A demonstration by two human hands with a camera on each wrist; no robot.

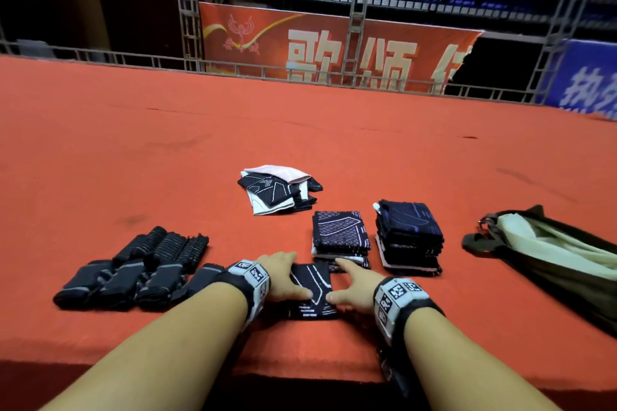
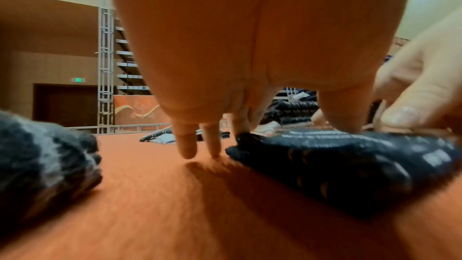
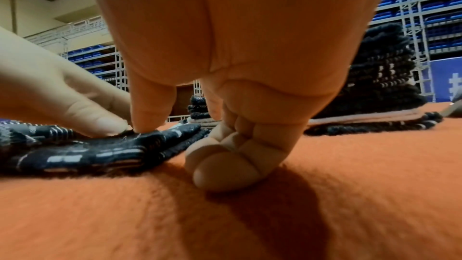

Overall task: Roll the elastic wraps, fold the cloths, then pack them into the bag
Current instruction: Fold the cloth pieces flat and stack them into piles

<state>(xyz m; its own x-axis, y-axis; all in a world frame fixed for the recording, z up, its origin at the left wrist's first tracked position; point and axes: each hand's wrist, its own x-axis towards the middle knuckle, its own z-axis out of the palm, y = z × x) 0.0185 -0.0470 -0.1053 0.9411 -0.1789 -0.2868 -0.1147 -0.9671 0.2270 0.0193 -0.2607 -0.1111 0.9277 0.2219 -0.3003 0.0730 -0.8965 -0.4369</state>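
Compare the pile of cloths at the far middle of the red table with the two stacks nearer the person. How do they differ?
The far pile is loose and splayed, its cloths lying askew; the two near stacks are squared and tidy. The far pile is low, the near stacks taller. The far pile shows much white and pale pink; the near stacks look mostly dark. All hold dark patterned cloths and rest on the red table.

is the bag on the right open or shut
Open: the bag lies on its side with its mouth gaping, pale lining showing inside. No cloths or wraps are visible in it.
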